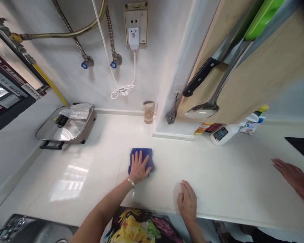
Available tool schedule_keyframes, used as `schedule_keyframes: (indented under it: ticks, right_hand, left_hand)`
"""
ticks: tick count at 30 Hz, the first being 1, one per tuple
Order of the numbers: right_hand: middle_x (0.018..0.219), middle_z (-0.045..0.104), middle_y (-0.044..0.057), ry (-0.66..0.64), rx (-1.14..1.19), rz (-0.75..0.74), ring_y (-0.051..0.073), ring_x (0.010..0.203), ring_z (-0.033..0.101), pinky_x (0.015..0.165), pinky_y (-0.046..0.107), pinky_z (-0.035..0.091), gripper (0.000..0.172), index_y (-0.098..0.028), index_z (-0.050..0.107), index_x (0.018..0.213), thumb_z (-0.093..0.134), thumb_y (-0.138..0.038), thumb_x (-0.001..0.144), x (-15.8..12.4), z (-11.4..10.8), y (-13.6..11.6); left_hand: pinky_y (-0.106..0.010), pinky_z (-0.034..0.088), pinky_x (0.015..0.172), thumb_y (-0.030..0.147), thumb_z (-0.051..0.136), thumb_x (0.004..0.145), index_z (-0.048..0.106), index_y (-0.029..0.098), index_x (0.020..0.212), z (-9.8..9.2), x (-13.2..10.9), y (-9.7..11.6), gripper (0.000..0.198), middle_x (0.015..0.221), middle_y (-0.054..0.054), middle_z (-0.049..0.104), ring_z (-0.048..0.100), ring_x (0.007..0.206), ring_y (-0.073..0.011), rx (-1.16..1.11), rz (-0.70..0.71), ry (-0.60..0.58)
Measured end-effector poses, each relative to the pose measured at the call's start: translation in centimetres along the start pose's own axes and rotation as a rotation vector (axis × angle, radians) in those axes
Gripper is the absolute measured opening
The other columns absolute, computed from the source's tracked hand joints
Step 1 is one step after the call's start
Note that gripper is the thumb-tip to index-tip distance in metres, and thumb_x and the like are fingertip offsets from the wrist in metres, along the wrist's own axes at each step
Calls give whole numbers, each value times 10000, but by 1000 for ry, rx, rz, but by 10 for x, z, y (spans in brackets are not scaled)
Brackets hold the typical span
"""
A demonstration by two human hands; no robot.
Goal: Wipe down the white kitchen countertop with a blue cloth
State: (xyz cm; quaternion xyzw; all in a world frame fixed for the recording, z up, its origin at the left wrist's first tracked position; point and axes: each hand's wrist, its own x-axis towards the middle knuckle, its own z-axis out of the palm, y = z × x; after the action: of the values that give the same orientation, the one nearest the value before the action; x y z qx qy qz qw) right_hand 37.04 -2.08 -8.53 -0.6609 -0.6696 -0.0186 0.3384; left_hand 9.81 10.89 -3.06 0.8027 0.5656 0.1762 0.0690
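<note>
While the left hand (138,167) lies flat on the blue cloth (150,153), fingers spread and palm down, it does not clench the fabric; it only presses it against the white counter (218,168). The cloth sits near the middle of the counter, at about twelve o'clock from the person's body. It is folded to a small pad, and its longer side appears to run along the twelve-to-six line, though the hand covers much of it, so I am not sure.

The right hand (187,201) rests near the front edge, palm down, fingers together, holding nothing. From this hand the cloth lies at about ten o'clock, near but apart. The left hand is the nearer one, as it is already on the cloth.

Around them: a glass jar (149,113) stands against the wall at twelve o'clock from the cloth, and a steel scrubber (171,116) hangs just beside it, at one o'clock. An electric pan (66,128) with a lid stands well apart at ten o'clock. At three o'clock, well apart from both hands, another person's hand (291,175) lies flat on the counter. The sink (35,231) is at seven o'clock, partly out of view.
</note>
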Motion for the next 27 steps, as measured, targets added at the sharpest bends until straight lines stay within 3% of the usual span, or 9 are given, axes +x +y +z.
schedule_keyframes:
  ticks: [5, 8, 12, 18, 22, 27]
  right_hand:
    - [1367, 569, 172, 0, 0, -1, 277, 1312, 507, 1065, 525, 458, 416, -138, 537, 1310, 368, -176, 932, -1, -4, 1]
    - [1374, 564, 176, -29, 20, 16, 288, 1321, 501, 1064, 533, 451, 432, -137, 537, 1322, 358, -183, 931, -1, -8, -1]
    - [1382, 559, 176, -40, 45, 16, 293, 1337, 488, 1073, 544, 444, 456, -138, 512, 1360, 346, -180, 937, -1, -10, -3]
    - [1436, 508, 180, -64, 77, -38, 298, 1384, 433, 1093, 557, 433, 496, -138, 438, 1431, 326, -188, 949, -2, -13, -2]
    - [1441, 504, 165, -81, 76, -44, 282, 1398, 413, 1108, 532, 420, 506, -148, 416, 1442, 319, -182, 946, -2, -15, -2]
    - [1429, 511, 163, -120, 35, 34, 321, 1370, 429, 1097, 563, 393, 510, -151, 439, 1421, 325, -190, 926, -2, -13, -5]
  left_hand:
    - [-710, 132, 1180, 559, 634, 848, 355, 331, 1547, -2, -56, 33, 787, 1693, -102, 25, 40, 1515, -481, -18, 60, -73]
    - [-691, 149, 1186, 536, 666, 826, 392, 337, 1529, -15, -85, 32, 780, 1693, -87, 52, 79, 1518, -465, -2, 41, -114]
    - [-669, 194, 1189, 424, 657, 841, 468, 341, 1486, -46, -123, 2, 676, 1685, -71, 136, 117, 1520, -438, 62, -87, -122]
    - [-619, 248, 1190, 396, 518, 931, 511, 323, 1458, -86, -174, -68, 532, 1656, -75, 250, 180, 1520, -389, 188, -338, -66]
    - [-619, 248, 1186, 423, 447, 961, 495, 270, 1473, -96, -180, -99, 537, 1639, -109, 290, 187, 1518, -385, 266, -539, 16]
    - [-631, 255, 1166, 467, 391, 975, 408, 198, 1525, -97, -154, -104, 613, 1615, -187, 309, 208, 1506, -407, 324, -729, 82]
